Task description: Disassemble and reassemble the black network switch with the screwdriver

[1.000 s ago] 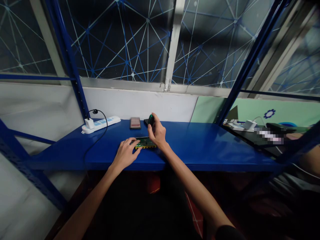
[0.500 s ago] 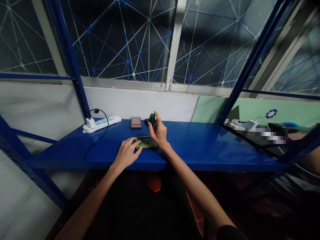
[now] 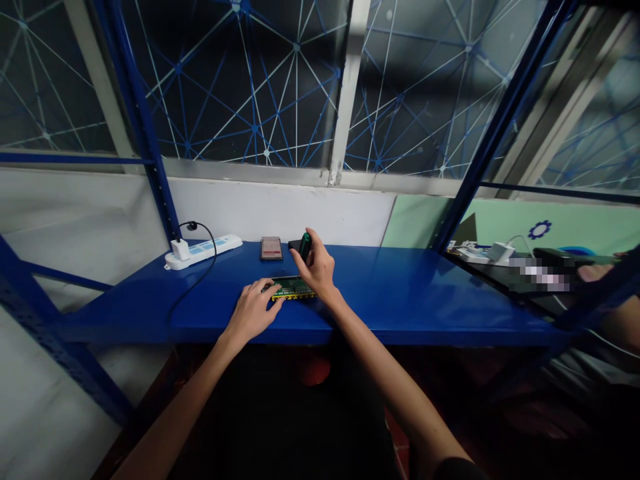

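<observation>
- Green board (image 3: 296,288) is lying on the blue table (image 3: 410,293), partly hiding.
- Left hand (image 3: 253,312) is touching its left end, fingers spreading.
- Right hand (image 3: 320,269) is gripping a green handle (image 3: 306,245), hiding its bottom.

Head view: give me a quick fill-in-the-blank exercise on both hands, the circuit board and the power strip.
1. The green handle is in the person's ____ hand.
2. The left hand touches a circuit board with a bright ____ near edge.
3. The power strip lies toward the ____ end of the blue tabletop.

Missing words: right; yellow; left.
</observation>
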Demonstrator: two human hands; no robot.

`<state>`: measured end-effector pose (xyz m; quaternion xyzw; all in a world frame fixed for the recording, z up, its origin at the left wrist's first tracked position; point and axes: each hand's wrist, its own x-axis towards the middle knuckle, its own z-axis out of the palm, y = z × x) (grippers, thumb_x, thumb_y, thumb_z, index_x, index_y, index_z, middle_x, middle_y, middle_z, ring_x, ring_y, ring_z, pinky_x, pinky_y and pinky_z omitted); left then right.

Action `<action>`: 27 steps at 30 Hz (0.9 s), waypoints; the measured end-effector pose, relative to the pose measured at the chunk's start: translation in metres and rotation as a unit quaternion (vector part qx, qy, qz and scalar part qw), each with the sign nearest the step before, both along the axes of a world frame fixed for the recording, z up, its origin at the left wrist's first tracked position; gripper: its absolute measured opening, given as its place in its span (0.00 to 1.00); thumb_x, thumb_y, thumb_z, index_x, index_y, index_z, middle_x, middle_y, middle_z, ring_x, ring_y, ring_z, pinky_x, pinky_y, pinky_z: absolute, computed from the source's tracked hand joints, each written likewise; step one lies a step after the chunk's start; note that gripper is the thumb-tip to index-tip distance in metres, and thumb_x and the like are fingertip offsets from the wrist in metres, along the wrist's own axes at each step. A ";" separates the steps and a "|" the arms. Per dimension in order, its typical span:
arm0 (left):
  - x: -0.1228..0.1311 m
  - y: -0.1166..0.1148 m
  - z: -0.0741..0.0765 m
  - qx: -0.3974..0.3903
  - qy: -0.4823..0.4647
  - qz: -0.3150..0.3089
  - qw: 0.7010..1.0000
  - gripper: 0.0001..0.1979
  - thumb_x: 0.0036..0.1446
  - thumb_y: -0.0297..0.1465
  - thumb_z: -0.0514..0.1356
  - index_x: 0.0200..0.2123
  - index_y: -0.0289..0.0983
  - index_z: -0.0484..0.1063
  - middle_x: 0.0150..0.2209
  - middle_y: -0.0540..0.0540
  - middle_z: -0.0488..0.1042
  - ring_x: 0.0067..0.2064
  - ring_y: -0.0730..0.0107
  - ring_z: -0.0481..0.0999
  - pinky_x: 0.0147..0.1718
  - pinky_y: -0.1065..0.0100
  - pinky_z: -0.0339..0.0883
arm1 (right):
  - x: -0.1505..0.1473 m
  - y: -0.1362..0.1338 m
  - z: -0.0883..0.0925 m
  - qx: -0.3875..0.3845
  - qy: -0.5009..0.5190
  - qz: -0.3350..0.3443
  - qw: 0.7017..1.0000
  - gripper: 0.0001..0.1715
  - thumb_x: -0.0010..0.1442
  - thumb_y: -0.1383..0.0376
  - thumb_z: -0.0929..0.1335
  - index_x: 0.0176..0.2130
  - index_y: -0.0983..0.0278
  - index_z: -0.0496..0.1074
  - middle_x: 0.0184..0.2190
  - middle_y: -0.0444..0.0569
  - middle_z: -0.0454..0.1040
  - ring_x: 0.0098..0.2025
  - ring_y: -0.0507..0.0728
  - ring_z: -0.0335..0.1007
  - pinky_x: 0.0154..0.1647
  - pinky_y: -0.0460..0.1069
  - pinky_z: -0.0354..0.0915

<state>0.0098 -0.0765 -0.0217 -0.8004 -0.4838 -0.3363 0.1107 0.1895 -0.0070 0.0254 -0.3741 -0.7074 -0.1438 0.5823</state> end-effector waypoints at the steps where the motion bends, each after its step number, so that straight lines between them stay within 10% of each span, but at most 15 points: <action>1: 0.000 0.000 0.000 0.000 0.000 0.000 1.000 0.13 0.64 0.37 0.56 0.48 0.40 0.75 0.49 0.41 0.73 0.49 0.56 0.74 0.49 0.53 0.68 | 0.000 0.000 0.000 -0.002 -0.006 0.002 1.000 0.33 0.66 0.56 0.62 0.66 0.63 0.54 0.35 0.49 0.75 0.26 0.52 0.68 0.28 0.49 0.65; 27: 0.001 -0.001 0.000 -0.002 0.012 0.007 1.000 0.14 0.65 0.36 0.56 0.49 0.37 0.75 0.50 0.40 0.73 0.47 0.58 0.77 0.46 0.57 0.71 | 0.000 0.000 0.000 0.006 -0.022 0.008 1.000 0.31 0.69 0.60 0.59 0.67 0.63 0.51 0.35 0.50 0.76 0.27 0.52 0.69 0.29 0.48 0.66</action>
